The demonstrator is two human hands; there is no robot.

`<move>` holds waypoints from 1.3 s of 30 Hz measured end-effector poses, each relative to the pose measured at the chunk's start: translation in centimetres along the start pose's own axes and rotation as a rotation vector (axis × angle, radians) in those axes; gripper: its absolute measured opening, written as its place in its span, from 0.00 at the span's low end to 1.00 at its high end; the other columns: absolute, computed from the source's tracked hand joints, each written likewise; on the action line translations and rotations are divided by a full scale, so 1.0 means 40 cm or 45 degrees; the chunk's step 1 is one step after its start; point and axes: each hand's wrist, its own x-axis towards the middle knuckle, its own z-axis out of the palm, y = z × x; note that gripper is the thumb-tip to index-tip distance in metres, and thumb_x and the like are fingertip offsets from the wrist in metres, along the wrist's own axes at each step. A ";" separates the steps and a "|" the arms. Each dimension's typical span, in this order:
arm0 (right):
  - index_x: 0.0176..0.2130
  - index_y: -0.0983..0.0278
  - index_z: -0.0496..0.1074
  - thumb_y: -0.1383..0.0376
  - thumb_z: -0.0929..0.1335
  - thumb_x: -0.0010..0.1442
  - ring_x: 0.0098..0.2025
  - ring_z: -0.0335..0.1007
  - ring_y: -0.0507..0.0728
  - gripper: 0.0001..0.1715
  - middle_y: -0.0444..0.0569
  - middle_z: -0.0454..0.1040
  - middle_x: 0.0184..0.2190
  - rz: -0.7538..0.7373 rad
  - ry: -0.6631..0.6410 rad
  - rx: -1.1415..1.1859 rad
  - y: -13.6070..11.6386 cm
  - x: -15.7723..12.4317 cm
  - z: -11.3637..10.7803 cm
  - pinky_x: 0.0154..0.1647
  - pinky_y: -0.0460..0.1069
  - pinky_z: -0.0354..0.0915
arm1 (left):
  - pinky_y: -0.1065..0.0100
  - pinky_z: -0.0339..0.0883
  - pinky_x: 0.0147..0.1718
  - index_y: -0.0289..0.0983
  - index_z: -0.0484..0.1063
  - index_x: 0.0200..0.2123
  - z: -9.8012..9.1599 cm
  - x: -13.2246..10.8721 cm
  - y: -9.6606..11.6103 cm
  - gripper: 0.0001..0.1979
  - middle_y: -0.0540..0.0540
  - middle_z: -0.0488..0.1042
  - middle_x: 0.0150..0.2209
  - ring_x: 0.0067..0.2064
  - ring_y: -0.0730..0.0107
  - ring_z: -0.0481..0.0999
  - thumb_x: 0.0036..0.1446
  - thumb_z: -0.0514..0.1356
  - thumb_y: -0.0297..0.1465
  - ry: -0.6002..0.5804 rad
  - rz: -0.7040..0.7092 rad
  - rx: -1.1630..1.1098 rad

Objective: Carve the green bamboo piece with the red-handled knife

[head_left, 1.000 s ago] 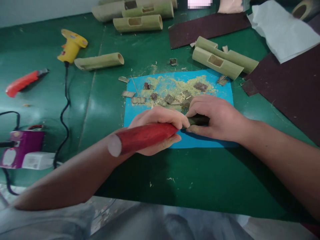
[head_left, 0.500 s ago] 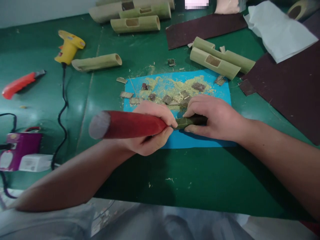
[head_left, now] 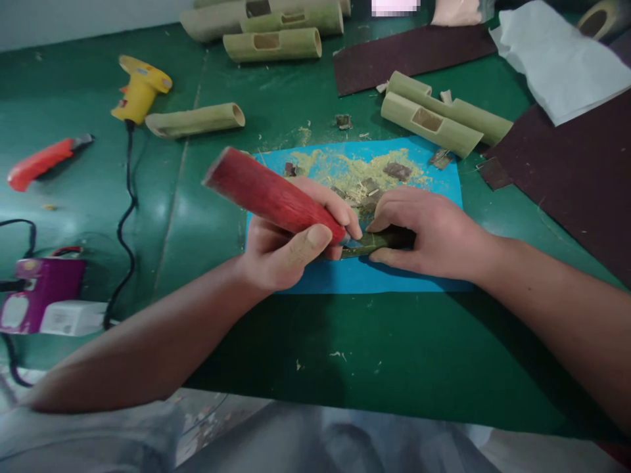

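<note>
My left hand (head_left: 290,253) is wrapped round the thick red handle of a carving tool (head_left: 276,197). A little metal shows where the handle ends, over the dark green bamboo piece (head_left: 367,243); the tip is hidden. Between thumb and fingers, my right hand (head_left: 428,230) grips that bamboo piece from the right and presses it down on the blue mat (head_left: 404,282). Part of the bamboo lies hidden under both hands. Yellowish shavings (head_left: 345,171) and several dark cut chips, one a brown chip (head_left: 397,171), lie on the mat just beyond my hands.
Bamboo tubes with cut openings lie at the back, among them one tube (head_left: 271,46) and a pair (head_left: 428,125) at right. On the left are a yellow hot-air tool (head_left: 140,85), a red utility knife (head_left: 42,164) and a purple box (head_left: 42,289). White paper (head_left: 562,62) covers brown sheeting (head_left: 582,164).
My left hand has turned, swinging the handle's butt end up and away, and its thumb now lies along the handle. My right hand keeps hold of the bamboo. The view has shifted slightly.
</note>
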 end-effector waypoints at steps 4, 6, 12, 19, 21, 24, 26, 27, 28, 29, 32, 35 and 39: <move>0.38 0.61 0.73 0.55 0.73 0.63 0.41 0.69 0.59 0.12 0.48 0.75 0.36 0.020 -0.014 0.008 -0.003 0.002 -0.002 0.43 0.54 0.61 | 0.71 0.78 0.26 0.41 0.78 0.44 -0.001 0.001 0.012 0.10 0.44 0.82 0.39 0.29 0.70 0.81 0.66 0.65 0.40 -0.040 -0.034 0.115; 0.37 0.61 0.72 0.56 0.73 0.63 0.41 0.69 0.59 0.11 0.48 0.74 0.36 0.020 -0.021 0.008 -0.005 0.003 -0.003 0.42 0.54 0.61 | 0.66 0.82 0.33 0.41 0.78 0.41 -0.001 0.002 0.016 0.10 0.43 0.82 0.37 0.34 0.65 0.84 0.65 0.65 0.40 -0.044 -0.030 0.159; 0.36 0.60 0.71 0.56 0.72 0.64 0.40 0.68 0.58 0.11 0.47 0.74 0.35 -0.017 -0.006 0.020 -0.008 0.004 -0.004 0.41 0.53 0.60 | 0.62 0.83 0.38 0.43 0.77 0.42 -0.003 0.008 0.019 0.11 0.44 0.82 0.38 0.36 0.62 0.84 0.62 0.67 0.43 -0.078 -0.062 0.231; 0.36 0.61 0.71 0.56 0.72 0.64 0.39 0.67 0.58 0.12 0.47 0.73 0.34 -0.015 -0.015 0.008 -0.006 0.002 -0.004 0.40 0.53 0.58 | 0.62 0.82 0.39 0.42 0.76 0.46 -0.008 0.013 0.032 0.09 0.43 0.82 0.39 0.37 0.62 0.84 0.63 0.66 0.36 -0.174 -0.014 0.308; 0.36 0.61 0.72 0.56 0.72 0.64 0.39 0.67 0.57 0.11 0.47 0.73 0.34 -0.019 -0.003 0.011 -0.006 0.001 -0.003 0.39 0.53 0.58 | 0.62 0.82 0.41 0.41 0.75 0.46 -0.006 0.012 0.036 0.08 0.44 0.82 0.40 0.38 0.64 0.84 0.63 0.66 0.33 -0.200 0.034 0.369; 0.36 0.61 0.72 0.57 0.72 0.64 0.39 0.67 0.57 0.10 0.47 0.73 0.34 -0.027 0.005 0.012 -0.004 0.000 -0.002 0.39 0.52 0.58 | 0.66 0.81 0.39 0.39 0.74 0.45 -0.003 0.009 0.035 0.08 0.44 0.82 0.40 0.38 0.66 0.84 0.62 0.65 0.29 -0.200 0.108 0.465; 0.37 0.61 0.73 0.58 0.72 0.64 0.39 0.67 0.57 0.10 0.48 0.73 0.35 -0.035 0.002 0.013 -0.003 0.000 -0.001 0.40 0.53 0.58 | 0.67 0.80 0.37 0.37 0.74 0.45 -0.002 0.006 0.032 0.09 0.42 0.81 0.39 0.39 0.65 0.84 0.61 0.65 0.28 -0.204 0.156 0.500; 0.37 0.61 0.73 0.58 0.72 0.64 0.39 0.67 0.57 0.09 0.48 0.73 0.35 -0.041 0.000 0.015 -0.002 0.000 -0.001 0.40 0.53 0.58 | 0.67 0.79 0.36 0.36 0.74 0.45 -0.003 0.005 0.030 0.09 0.41 0.81 0.39 0.39 0.65 0.84 0.60 0.65 0.27 -0.213 0.171 0.506; 0.37 0.61 0.73 0.58 0.72 0.64 0.39 0.67 0.57 0.09 0.48 0.73 0.35 -0.046 0.000 0.017 -0.002 0.000 -0.001 0.40 0.53 0.58 | 0.67 0.79 0.36 0.36 0.74 0.45 -0.003 0.004 0.028 0.09 0.41 0.81 0.39 0.39 0.64 0.84 0.60 0.65 0.27 -0.223 0.175 0.507; 0.37 0.61 0.72 0.58 0.72 0.64 0.39 0.67 0.57 0.09 0.47 0.73 0.34 -0.050 -0.002 0.019 -0.002 0.000 -0.001 0.39 0.53 0.58 | 0.67 0.79 0.35 0.36 0.74 0.45 -0.004 0.004 0.027 0.10 0.40 0.81 0.39 0.39 0.64 0.84 0.60 0.65 0.27 -0.228 0.171 0.505; 0.36 0.61 0.72 0.58 0.72 0.64 0.38 0.67 0.57 0.09 0.47 0.72 0.34 -0.045 -0.002 0.015 -0.002 0.001 -0.002 0.39 0.53 0.58 | 0.68 0.78 0.33 0.35 0.74 0.45 -0.005 0.005 0.025 0.10 0.40 0.81 0.38 0.37 0.65 0.84 0.59 0.65 0.27 -0.209 0.192 0.496; 0.36 0.61 0.71 0.58 0.72 0.63 0.38 0.67 0.57 0.10 0.47 0.72 0.34 -0.032 0.004 -0.001 -0.002 0.001 -0.002 0.40 0.53 0.59 | 0.69 0.78 0.31 0.36 0.74 0.43 -0.002 0.011 0.024 0.09 0.43 0.81 0.36 0.34 0.68 0.83 0.58 0.65 0.25 -0.178 0.249 0.517; 0.37 0.60 0.71 0.57 0.72 0.63 0.39 0.67 0.58 0.11 0.48 0.73 0.35 -0.032 0.007 -0.006 -0.001 0.001 -0.001 0.41 0.53 0.59 | 0.71 0.76 0.29 0.35 0.73 0.40 0.002 0.020 0.022 0.06 0.44 0.80 0.33 0.31 0.70 0.81 0.58 0.63 0.24 -0.117 0.296 0.497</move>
